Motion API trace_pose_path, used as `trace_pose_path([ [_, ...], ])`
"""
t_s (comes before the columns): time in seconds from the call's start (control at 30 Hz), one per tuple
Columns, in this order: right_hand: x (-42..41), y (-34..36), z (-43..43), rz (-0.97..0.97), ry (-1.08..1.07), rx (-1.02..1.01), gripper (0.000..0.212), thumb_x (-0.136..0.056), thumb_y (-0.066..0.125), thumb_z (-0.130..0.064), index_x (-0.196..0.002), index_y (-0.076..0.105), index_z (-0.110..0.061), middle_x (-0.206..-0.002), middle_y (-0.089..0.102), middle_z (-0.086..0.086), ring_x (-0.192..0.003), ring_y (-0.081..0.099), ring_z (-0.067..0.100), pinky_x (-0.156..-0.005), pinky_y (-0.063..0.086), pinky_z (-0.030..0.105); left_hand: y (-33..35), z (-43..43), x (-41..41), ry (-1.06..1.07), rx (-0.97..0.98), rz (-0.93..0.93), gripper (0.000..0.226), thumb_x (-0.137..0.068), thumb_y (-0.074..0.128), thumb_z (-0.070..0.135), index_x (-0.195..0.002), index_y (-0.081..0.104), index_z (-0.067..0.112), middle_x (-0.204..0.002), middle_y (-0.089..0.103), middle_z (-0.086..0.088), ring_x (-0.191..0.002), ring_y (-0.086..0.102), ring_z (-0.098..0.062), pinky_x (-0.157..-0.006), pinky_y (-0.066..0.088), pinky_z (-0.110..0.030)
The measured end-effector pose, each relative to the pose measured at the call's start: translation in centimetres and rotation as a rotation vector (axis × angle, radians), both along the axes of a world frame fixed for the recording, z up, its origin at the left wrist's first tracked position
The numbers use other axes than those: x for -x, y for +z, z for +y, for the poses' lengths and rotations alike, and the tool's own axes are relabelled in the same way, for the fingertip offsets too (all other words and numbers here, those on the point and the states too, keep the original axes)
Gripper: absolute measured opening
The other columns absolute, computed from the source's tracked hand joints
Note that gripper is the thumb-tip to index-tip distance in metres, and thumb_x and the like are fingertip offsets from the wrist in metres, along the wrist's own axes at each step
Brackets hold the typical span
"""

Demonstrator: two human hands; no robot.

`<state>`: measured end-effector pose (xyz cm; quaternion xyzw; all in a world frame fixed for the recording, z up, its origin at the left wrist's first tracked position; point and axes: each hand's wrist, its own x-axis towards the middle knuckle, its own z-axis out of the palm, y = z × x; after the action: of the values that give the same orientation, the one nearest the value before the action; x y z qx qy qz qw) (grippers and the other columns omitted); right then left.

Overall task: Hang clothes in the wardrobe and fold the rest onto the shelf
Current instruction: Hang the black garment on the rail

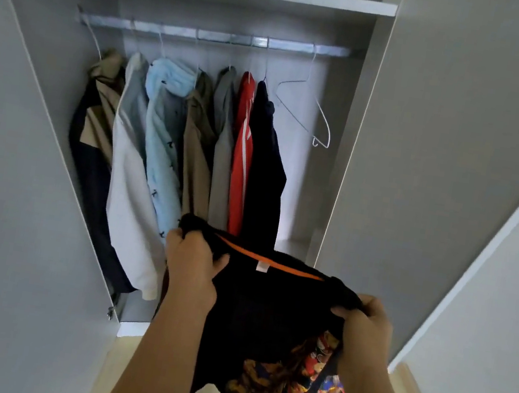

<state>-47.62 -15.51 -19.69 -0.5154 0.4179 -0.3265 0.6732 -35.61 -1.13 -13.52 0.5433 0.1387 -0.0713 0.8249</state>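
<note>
Fingers (pixel 177 240) of the left hand (pixel 191 265) and right hand (pixel 365 323) pinch the shoulders of a black shirt with orange collar lining (pixel 264 301), held spread before the open grey wardrobe (pixel 426 154).

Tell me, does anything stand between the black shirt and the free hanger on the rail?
Nothing visible does. The left hand and right hand hold the shirt at its collar before the open wardrobe. The hanger hangs bare near the rail's right end, right of the dark garment.
</note>
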Motion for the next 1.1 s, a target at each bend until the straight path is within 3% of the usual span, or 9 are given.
trace_pose_path([
  [0.13,-7.5,1.3,-4.3,-0.048,0.124,-0.021,0.027,-0.071,0.043,0.017,-0.073,0.046,-0.009,-0.066,0.05,0.007,-0.059,0.049,0.021,-0.051,0.039,0.03,3.3,-4.4,-6.0,0.025,0.023,-0.165,0.015,-0.093,0.039,0.007,-0.1,0.051,0.013,-0.096,0.054,-0.009,-0.082,0.057,-0.02,-0.049,0.053,-0.023],
  [0.27,-14.3,2.5,-9.6,-0.049,0.224,0.01,0.026,-0.069,0.04,0.016,-0.069,0.045,-0.01,-0.062,0.047,0.004,-0.057,0.045,0.018,-0.05,0.035,0.03,6.1,-8.6,-12.0,0.107,-0.181,-0.29,0.021,-0.088,0.039,0.008,-0.098,0.053,0.019,-0.093,0.057,-0.007,-0.081,0.056,-0.022,-0.076,0.051,-0.039],
  [0.47,-23.9,4.7,-14.0,-0.149,0.245,-0.005,0.027,-0.081,0.042,0.01,-0.068,0.049,-0.011,-0.069,0.066,0.005,-0.062,0.057,0.015,-0.06,0.043,0.025,7.5,-11.2,-18.8,0.244,-0.147,-0.319,0.021,-0.087,0.039,0.009,-0.09,0.059,0.012,-0.068,0.051,0.0,-0.061,0.048,-0.014,-0.054,0.041,-0.026],
  [0.57,-27.7,6.1,-16.0,-0.118,0.225,0.13,0.021,-0.084,0.051,0.002,-0.071,0.055,-0.014,-0.072,0.063,0.004,-0.061,0.052,0.013,-0.06,0.04,0.023,7.5,-12.3,-21.9,0.247,-0.105,-0.312,0.025,-0.088,0.04,0.011,-0.072,0.055,0.023,-0.061,0.054,0.006,-0.063,0.051,-0.014,-0.057,0.046,-0.025],
  [0.67,-31.6,7.7,-18.4,-0.061,0.196,0.346,0.017,-0.085,0.055,-0.004,-0.074,0.059,-0.017,-0.067,0.056,-0.004,-0.058,0.045,0.009,-0.054,0.038,0.015,7.4,-13.1,-25.8,0.242,-0.109,-0.28,0.027,-0.088,0.041,0.012,-0.071,0.057,0.025,-0.062,0.056,0.004,-0.054,0.051,-0.01,-0.049,0.045,-0.021],
  [0.77,-35.4,9.1,-20.6,0.014,0.167,0.501,0.014,-0.087,0.052,-0.008,-0.079,0.06,-0.016,-0.068,0.054,-0.005,-0.058,0.046,0.008,-0.048,0.037,0.01,7.4,-14.0,-30.0,0.216,-0.121,-0.257,0.028,-0.089,0.042,0.014,-0.068,0.055,0.025,-0.069,0.056,0.0,-0.059,0.052,-0.013,-0.057,0.046,-0.027],
  [0.83,-38.0,10.2,-22.0,0.074,0.133,0.584,0.015,-0.088,0.052,-0.006,-0.097,0.063,-0.011,-0.078,0.06,0.003,-0.066,0.051,0.018,-0.056,0.042,0.015,7.6,-14.8,-32.4,0.146,-0.092,-0.229,0.027,-0.088,0.044,0.014,-0.067,0.057,0.024,-0.064,0.055,-0.001,-0.056,0.053,-0.014,-0.054,0.046,-0.025],
  [0.97,-42.2,12.0,-24.6,0.262,0.094,0.708,0.033,-0.087,0.052,-0.01,-0.118,0.059,-0.015,-0.109,0.064,0.015,-0.111,0.052,0.034,-0.094,0.042,0.042,8.3,-15.8,-36.0,0.08,-0.054,-0.248,0.025,-0.09,0.047,0.01,-0.069,0.058,0.019,-0.061,0.053,0.0,-0.049,0.05,-0.01,-0.037,0.04,-0.012],
  [1.1,-45.6,11.8,-26.4,0.446,0.127,0.685,0.048,-0.087,0.057,-0.019,-0.133,0.045,-0.018,-0.128,0.054,0.016,-0.121,0.046,0.037,-0.104,0.034,0.049,9.0,-16.5,-39.3,0.048,-0.042,-0.251,0.028,-0.093,0.044,0.01,-0.069,0.052,0.022,-0.064,0.051,0.001,-0.051,0.052,-0.01,-0.037,0.041,-0.011],
])
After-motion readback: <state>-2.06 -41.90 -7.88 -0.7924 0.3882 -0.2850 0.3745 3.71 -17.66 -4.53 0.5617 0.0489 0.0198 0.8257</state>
